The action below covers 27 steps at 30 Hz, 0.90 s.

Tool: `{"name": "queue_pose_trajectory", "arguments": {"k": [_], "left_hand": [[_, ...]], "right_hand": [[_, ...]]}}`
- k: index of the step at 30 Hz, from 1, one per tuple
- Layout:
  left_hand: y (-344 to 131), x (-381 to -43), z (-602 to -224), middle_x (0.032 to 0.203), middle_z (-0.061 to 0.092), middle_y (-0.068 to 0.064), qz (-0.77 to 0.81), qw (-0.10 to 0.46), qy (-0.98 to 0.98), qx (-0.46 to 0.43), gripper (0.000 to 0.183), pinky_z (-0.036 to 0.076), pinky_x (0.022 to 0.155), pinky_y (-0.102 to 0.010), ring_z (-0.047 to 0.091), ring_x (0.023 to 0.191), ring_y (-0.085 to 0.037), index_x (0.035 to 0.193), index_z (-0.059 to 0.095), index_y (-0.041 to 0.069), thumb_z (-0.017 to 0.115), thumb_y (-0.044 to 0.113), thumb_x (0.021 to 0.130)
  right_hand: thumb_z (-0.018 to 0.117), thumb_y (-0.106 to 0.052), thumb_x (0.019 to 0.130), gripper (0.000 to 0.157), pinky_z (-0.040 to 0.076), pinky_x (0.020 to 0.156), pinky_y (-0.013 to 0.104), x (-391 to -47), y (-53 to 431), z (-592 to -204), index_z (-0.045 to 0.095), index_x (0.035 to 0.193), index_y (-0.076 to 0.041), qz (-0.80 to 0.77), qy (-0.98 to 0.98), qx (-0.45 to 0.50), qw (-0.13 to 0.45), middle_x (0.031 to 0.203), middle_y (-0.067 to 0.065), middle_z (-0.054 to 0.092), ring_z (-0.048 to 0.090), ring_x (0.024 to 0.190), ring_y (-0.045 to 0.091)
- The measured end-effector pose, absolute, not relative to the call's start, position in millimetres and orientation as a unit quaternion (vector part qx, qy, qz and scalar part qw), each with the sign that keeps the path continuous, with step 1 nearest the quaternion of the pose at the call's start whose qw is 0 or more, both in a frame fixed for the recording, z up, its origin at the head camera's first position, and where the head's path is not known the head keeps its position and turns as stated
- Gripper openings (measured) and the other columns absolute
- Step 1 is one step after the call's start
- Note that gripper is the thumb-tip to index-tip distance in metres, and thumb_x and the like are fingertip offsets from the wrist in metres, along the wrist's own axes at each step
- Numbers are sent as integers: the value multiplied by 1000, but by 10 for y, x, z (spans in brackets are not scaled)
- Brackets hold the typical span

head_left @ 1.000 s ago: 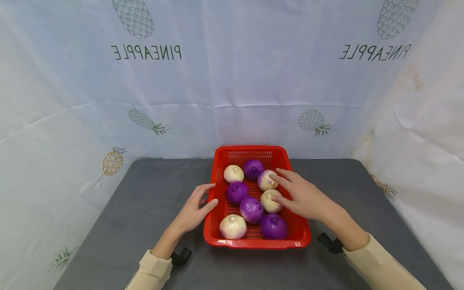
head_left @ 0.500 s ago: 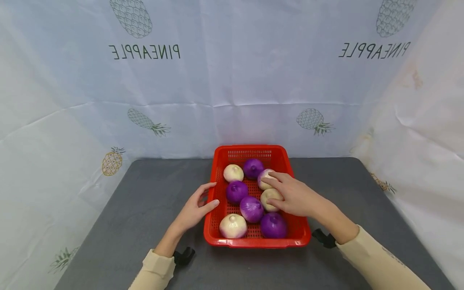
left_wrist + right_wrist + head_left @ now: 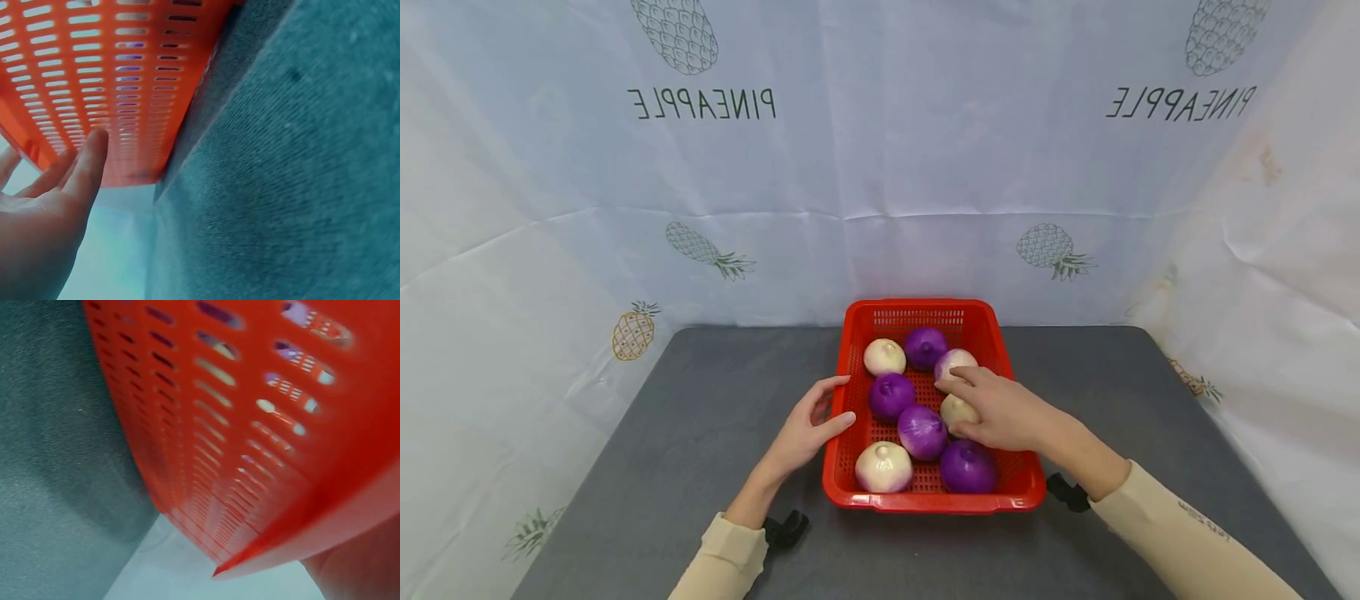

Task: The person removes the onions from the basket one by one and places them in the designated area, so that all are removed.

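A red slotted plastic basket (image 3: 932, 502) holds several purple and cream-coloured onions. My right hand (image 3: 1007, 412) reaches over the basket's right side and grips a cream onion (image 3: 957, 412), with the thumb on its near side and the fingers on its far side. The palm hides part of that onion. Just beyond the fingers sits a cream-and-purple onion (image 3: 956, 362). At the left wall, my left hand (image 3: 801, 433) has its fingers loosely extended beside the rim; the left wrist view shows the fingertips (image 3: 94, 147) right at the slotted wall (image 3: 94, 75).
Also in the basket are a purple onion (image 3: 922, 432) in the middle, a cream onion (image 3: 883, 467) at front left and another purple onion (image 3: 968, 467) at front right. The basket stands on a dark grey table (image 3: 715, 400). A white pineapple-print sheet (image 3: 880, 167) hangs behind it.
My right hand has moved left and lowered over the cream onion, and its fingers have closed around it. The left hand stays beside the basket's left rim.
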<state>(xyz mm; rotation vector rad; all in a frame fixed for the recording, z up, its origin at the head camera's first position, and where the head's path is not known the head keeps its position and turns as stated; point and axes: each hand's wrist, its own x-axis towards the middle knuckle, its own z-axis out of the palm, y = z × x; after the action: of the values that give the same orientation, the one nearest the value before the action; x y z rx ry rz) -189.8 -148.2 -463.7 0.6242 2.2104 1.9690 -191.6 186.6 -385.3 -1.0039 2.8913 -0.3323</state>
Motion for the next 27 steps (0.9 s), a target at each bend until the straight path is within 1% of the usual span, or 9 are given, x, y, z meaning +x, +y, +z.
{"name": "queue_pose_trajectory", "arguments": {"k": [5, 9, 13, 15, 21, 27], "left_hand": [[-1476, -1889, -4648, 142, 48, -31, 661, 50, 719, 207, 60, 57, 92, -44, 51, 127, -48, 150, 40, 0, 66, 8, 97], [-1477, -1885, -4642, 143, 48, -30, 663, 51, 720, 200, 60, 57, 92, -44, 51, 128, -48, 150, 39, 0, 66, 9, 97], [-1477, -1886, -4649, 143, 48, -30, 667, 60, 717, 196, 61, 57, 92, -45, 51, 127, -49, 150, 39, 1, 66, 11, 97], [-1477, -1885, -4654, 143, 48, -30, 667, 65, 716, 196, 61, 58, 91, -44, 51, 126, -49, 151, 39, 2, 66, 11, 97], [-1480, -1883, -4662, 143, 47, -29, 665, 64, 717, 197, 62, 59, 89, -38, 51, 126, -49, 150, 39, 2, 67, 12, 96], [-1470, -1877, -4646, 144, 47, -28, 661, 60, 720, 200, 62, 58, 90, -38, 51, 127, -49, 150, 40, 2, 68, 12, 96]], "right_hand": [[77, -36, 88, 61, 52, 98, 55, -1974, 1845, -3922, 59, 142, -12, -83, 933, -349, 31, 143, 15, 53, 50, 131, 34], [79, -33, 87, 57, 56, 89, 52, -2014, 1818, -3969, 62, 137, -12, -73, 933, -351, 34, 136, 12, 56, 53, 123, 31], [79, -31, 86, 53, 58, 80, 47, -2041, 1783, -3996, 64, 133, -14, -55, 939, -335, 57, 129, 9, 56, 54, 115, 28], [80, -29, 85, 52, 58, 77, 46, -2053, 1765, -4010, 65, 132, -14, -49, 941, -328, 71, 127, 8, 55, 54, 113, 27], [79, -26, 84, 49, 58, 75, 45, -2090, 1713, -4043, 66, 130, -15, -32, 943, -320, 88, 119, 7, 54, 51, 109, 27], [78, -24, 84, 45, 57, 75, 45, -2126, 1678, -4066, 69, 128, -18, -14, 943, -319, 90, 118, 7, 54, 50, 111, 28]]}}
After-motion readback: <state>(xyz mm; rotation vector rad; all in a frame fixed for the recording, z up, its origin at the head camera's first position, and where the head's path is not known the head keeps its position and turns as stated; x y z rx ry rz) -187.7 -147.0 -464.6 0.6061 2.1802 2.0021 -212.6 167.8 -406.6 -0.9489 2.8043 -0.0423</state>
